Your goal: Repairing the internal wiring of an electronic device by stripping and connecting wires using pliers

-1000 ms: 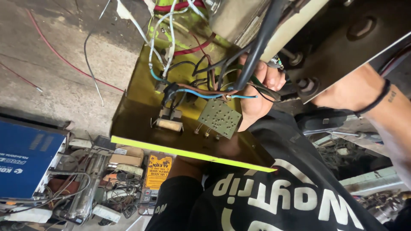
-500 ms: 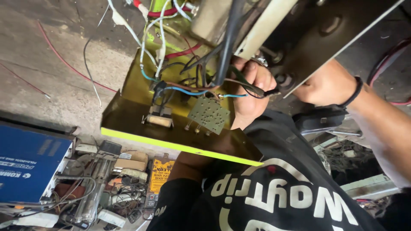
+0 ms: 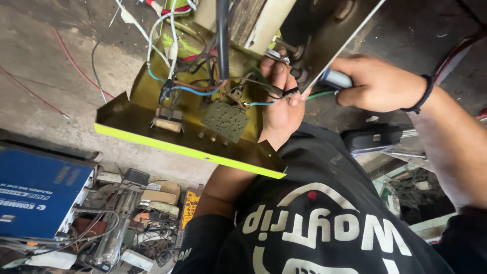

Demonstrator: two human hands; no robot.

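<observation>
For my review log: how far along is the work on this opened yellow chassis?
Done: the yellow chassis lies open, wiring and small circuit board exposed. In hand: the left hand grips wires at the dark panel; the right hand holds a blue-handled tool against its fasteners. Left: loose wires remain.

One camera, worn on the head, looks steeply down and close onto the yellow metal chassis [image 3: 152, 109]. The concrete floor [image 3: 45, 61] lies beyond it. There is no second view.
</observation>
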